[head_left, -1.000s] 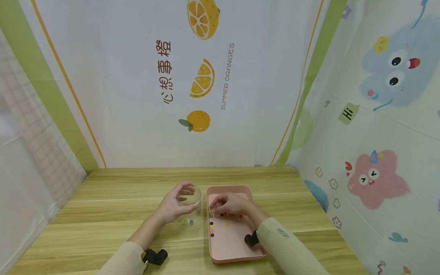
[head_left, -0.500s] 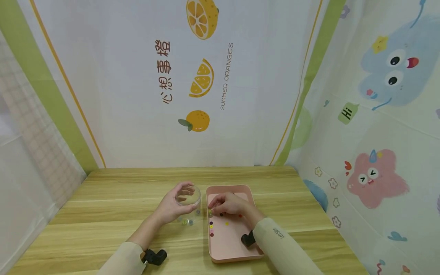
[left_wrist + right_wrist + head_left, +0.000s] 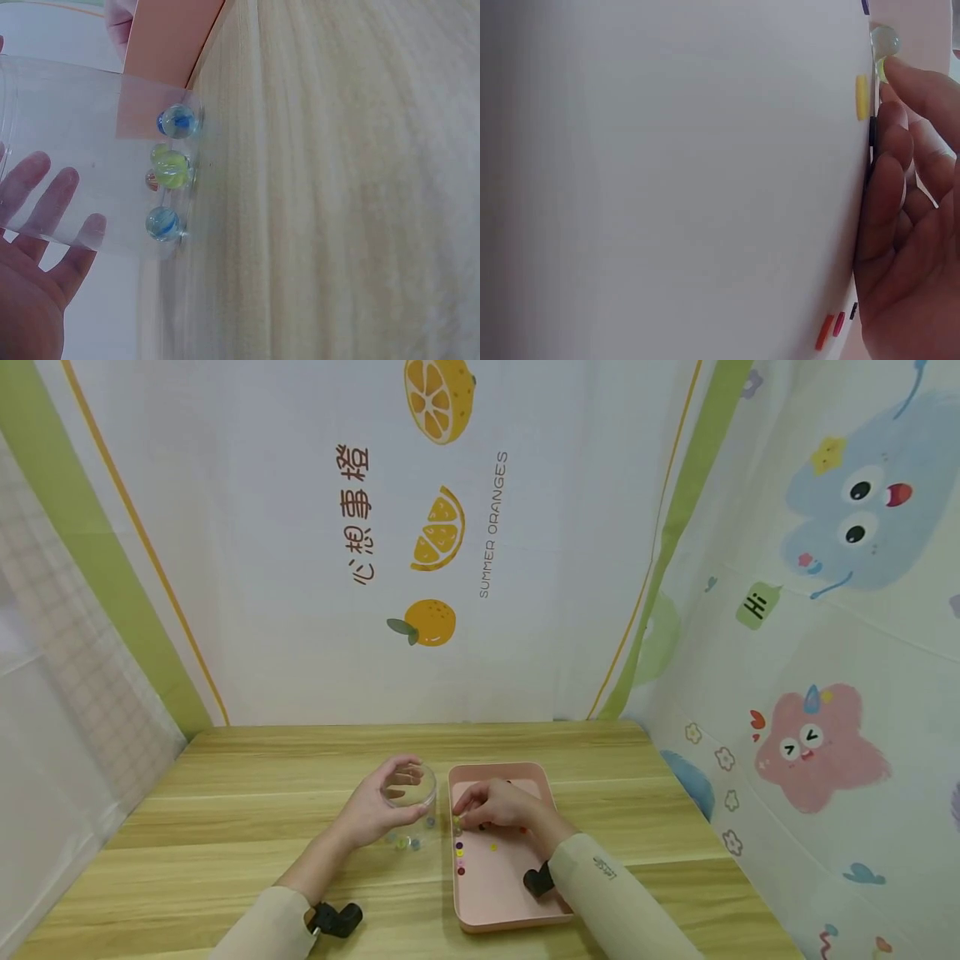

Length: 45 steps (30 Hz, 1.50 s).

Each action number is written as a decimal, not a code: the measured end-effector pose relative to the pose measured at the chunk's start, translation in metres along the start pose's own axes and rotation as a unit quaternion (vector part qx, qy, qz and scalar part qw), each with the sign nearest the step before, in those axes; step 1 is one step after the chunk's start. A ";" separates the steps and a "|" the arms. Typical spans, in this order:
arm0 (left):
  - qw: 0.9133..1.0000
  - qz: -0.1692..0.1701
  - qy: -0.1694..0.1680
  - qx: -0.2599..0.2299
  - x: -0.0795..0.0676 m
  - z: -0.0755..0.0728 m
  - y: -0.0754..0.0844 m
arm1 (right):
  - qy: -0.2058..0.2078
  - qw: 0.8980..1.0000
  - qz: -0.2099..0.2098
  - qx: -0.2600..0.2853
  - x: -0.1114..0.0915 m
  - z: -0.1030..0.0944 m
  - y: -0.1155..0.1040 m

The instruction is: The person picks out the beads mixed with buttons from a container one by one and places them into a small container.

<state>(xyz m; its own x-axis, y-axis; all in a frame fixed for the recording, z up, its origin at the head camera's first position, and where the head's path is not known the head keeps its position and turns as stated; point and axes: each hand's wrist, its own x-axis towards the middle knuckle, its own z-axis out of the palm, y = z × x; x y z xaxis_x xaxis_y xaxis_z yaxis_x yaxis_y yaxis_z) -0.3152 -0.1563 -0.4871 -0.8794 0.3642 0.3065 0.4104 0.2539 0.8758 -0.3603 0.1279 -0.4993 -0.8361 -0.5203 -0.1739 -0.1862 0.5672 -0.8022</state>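
Note:
My left hand grips a clear plastic cup, thumb and fingers spread round its side. Several glass marbles lie at the cup's bottom, among them a yellow-green marble and a blue-streaked marble. To the right, my right hand reaches into a pink tray. Its thumb and fingertips pinch a yellow-green marble by the tray's left wall, partly covered by the thumb. Right beside that one sits a pale clear marble.
Small flat coloured discs line the tray's left side, including a yellow disc and a dark red disc. Another yellow disc and an orange-red disc lie farther in. A wooden table carries everything, with printed cloth behind.
The right fingertips have shifted slightly toward the tray's left wall and closed on the yellow-green marble. The left hand keeps its grip on the cup.

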 end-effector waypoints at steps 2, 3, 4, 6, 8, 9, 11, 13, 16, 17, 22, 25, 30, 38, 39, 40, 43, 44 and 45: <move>1.000 0.002 0.000 -0.003 0.000 0.000 0.000 | -0.001 1.000 0.002 0.000 0.000 0.000 -0.001; 1.000 0.003 -0.001 -0.003 0.001 0.000 0.000 | -0.002 1.000 0.003 0.000 0.000 0.000 -0.002; 1.000 0.005 -0.001 -0.002 0.001 0.000 -0.001 | -0.002 1.000 0.004 0.000 0.000 0.000 -0.003; 1.000 0.006 -0.001 -0.003 0.001 0.000 -0.001 | -0.002 1.000 0.005 0.000 -0.001 0.000 -0.005; 1.000 0.005 0.001 -0.006 0.001 0.000 -0.001 | -0.001 1.000 0.004 -0.002 -0.001 0.000 -0.006; 1.000 0.004 0.001 -0.007 0.001 0.000 -0.001 | 0.001 1.000 0.003 -0.003 -0.001 0.000 -0.006; 1.000 0.003 0.001 -0.005 0.000 -0.001 -0.001 | 0.003 1.000 0.001 -0.004 -0.001 0.001 -0.007; 1.000 0.001 0.001 -0.006 0.000 -0.001 -0.001 | 0.005 1.000 0.000 -0.006 0.000 0.001 -0.006; 1.000 0.003 -0.002 0.001 0.000 -0.001 -0.001 | 0.007 1.000 -0.002 -0.008 -0.001 0.002 -0.005; 1.000 0.002 -0.002 0.000 0.000 -0.001 -0.001 | 0.008 1.000 -0.002 -0.009 -0.001 0.002 -0.005; 1.000 0.002 -0.003 0.008 0.000 -0.001 -0.001 | 0.006 1.000 -0.006 0.000 -0.001 0.002 -0.004; 1.000 0.001 -0.002 0.007 0.000 -0.001 -0.001 | 0.003 1.000 -0.010 0.005 -0.001 0.001 -0.002; 1.000 0.001 -0.002 0.002 0.001 0.000 0.000 | -0.006 1.000 -0.012 0.015 -0.001 -0.002 0.001; 1.000 0.005 -0.001 0.002 0.001 0.000 0.000 | -0.027 0.999 -0.015 0.041 -0.005 -0.011 -0.001; 1.000 0.005 -0.001 0.004 0.001 0.000 -0.001 | -0.030 0.998 -0.016 0.044 -0.006 -0.012 -0.002; 1.000 0.003 -0.001 0.005 0.001 0.000 -0.001 | -0.033 0.998 -0.018 0.045 -0.006 -0.014 -0.002; 1.000 0.001 0.000 0.005 0.001 0.000 -0.001 | -0.038 0.998 -0.026 0.052 -0.008 -0.016 -0.003; 1.000 0.001 0.000 0.007 0.001 0.000 -0.002 | -0.039 0.997 -0.027 0.055 -0.008 -0.017 -0.003; 1.000 0.000 0.000 0.008 0.001 0.000 -0.002 | -0.038 0.997 -0.028 0.057 -0.008 -0.017 -0.002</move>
<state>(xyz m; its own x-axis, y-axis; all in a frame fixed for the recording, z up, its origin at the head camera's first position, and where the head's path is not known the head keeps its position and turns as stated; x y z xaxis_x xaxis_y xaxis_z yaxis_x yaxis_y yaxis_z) -0.3164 -0.1563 -0.4887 -0.8789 0.3648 0.3071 0.4152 0.2683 0.8693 -0.3618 0.1420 -0.4862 -0.7834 -0.5988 -0.1665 -0.1674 0.4613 -0.8713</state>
